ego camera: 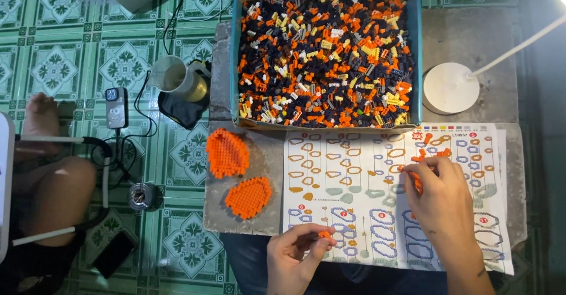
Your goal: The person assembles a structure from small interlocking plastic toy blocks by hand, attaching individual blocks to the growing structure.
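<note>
Your work surface is a grey stone tabletop point(471, 35) set over a green patterned tile floor point(71, 65). At its far side sits an open cardboard box point(415, 59) filled with loose small bricks point(324, 59), mostly orange and dark, placed within arm's reach as the parts supply. In front of it lies the printed instruction sheet point(354, 177), flat and facing you so its step diagrams read directly. To its left rest two finished orange brick panels point(227, 152) point(249, 197), laid apart from the sheet, apparently to keep it uncovered. A white round lamp base point(451, 87) stands beside the box. Your right hand point(439, 200) rests on the sheet, fingers curled over a small cluster of orange bricks point(420, 156) lying there; whether it grips one cannot be determined. Your left hand point(295, 254) pinches a small orange brick piece point(324, 234) between thumb and fingertips at the sheet's near edge
</note>
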